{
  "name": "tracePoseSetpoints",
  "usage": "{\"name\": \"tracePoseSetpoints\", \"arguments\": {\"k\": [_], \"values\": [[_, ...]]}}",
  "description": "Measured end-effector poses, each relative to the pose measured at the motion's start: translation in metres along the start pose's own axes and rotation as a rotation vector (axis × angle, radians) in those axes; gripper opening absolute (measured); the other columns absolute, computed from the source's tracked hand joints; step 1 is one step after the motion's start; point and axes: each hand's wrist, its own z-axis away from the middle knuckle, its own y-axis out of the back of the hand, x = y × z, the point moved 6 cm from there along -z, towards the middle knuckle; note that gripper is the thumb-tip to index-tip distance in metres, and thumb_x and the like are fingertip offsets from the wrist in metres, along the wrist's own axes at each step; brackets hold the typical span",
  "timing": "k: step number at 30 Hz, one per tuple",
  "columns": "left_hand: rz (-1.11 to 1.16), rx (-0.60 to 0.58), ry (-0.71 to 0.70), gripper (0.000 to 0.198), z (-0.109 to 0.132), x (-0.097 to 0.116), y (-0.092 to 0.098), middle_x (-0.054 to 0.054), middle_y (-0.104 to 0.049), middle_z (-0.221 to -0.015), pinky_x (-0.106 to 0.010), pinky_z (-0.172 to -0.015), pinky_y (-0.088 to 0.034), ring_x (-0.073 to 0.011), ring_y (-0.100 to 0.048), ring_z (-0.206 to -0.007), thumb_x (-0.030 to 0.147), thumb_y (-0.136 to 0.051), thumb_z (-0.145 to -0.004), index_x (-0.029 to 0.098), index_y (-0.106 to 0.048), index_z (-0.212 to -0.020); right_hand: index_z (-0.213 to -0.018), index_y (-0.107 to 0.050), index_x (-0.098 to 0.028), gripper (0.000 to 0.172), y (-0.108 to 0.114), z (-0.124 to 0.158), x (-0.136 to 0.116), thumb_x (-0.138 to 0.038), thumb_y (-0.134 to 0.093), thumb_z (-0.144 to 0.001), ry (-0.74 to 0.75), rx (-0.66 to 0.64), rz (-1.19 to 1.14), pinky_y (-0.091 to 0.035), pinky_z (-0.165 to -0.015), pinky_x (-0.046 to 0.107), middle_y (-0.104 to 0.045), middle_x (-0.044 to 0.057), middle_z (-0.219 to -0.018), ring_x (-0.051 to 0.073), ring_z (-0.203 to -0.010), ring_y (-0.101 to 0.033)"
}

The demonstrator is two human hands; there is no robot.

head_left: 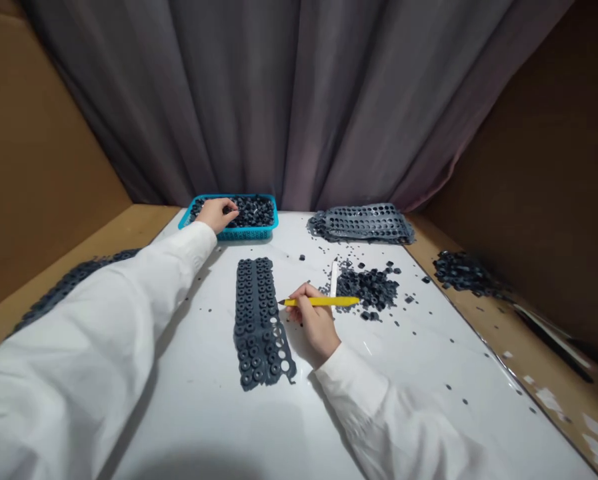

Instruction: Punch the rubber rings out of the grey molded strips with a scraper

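Observation:
My left hand is over the near part of a blue plastic basket full of small black rubber pieces. Its thumb and fingers curl together; anything between them is too small to make out. My right hand grips a yellow pen-shaped tool, whose dark pointed tip faces left, at the right edge of a black rubber sheet. Rows of ring-shaped parts cover that sheet, which lies flat on the white table. Several open round holes run down its lower right column.
A white pen-shaped tool lies beside a pile of black pieces. Punched sheets are stacked at the back right, and more sheets lie at left. Another dark pile sits right, between cardboard walls. Small scraps dot the white tabletop.

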Motion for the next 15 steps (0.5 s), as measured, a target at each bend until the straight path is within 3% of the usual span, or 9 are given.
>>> {"name": "tracePoseSetpoints", "arguments": {"k": [5, 11, 15], "values": [[-0.168, -0.017, -0.1, 0.015, -0.052, -0.007, -0.024, -0.009, -0.062, -0.099, -0.03, -0.091, -0.038, -0.0203, -0.054, -0.095, 0.021, -0.055, -0.08, 0.015, -0.063, -0.091, -0.068, -0.053, -0.019, 0.014, 0.008, 0.002, 0.009, -0.023, -0.044, -0.078, 0.034, 0.005, 0.06, -0.037, -0.049, 0.023, -0.059, -0.001, -0.056, 0.012, -0.048, -0.05], [-0.239, 0.019, 0.013, 0.022, -0.086, -0.032, -0.029, -0.012, -0.063, -0.105, -0.033, -0.092, -0.04, -0.0231, -0.055, -0.101, 0.024, -0.053, -0.081, 0.014, -0.064, -0.097, -0.069, -0.055, -0.019, 0.016, 0.008, 0.004, 0.015, -0.024, -0.045, -0.08, 0.033, 0.008, 0.094, -0.038, -0.052, 0.024, -0.058, 0.0, -0.055, 0.013, -0.053, -0.052], [-0.266, -0.058, 0.112, 0.018, -0.101, -0.052, -0.028, -0.01, -0.069, -0.095, -0.029, -0.087, -0.043, -0.0232, -0.06, -0.094, 0.024, -0.059, -0.075, 0.015, -0.07, -0.086, -0.068, -0.055, -0.019, 0.016, 0.005, 0.004, 0.017, -0.024, -0.045, -0.08, 0.016, -0.006, 0.1, -0.038, -0.052, 0.025, -0.059, 0.001, -0.057, 0.014, -0.054, -0.051]]}}
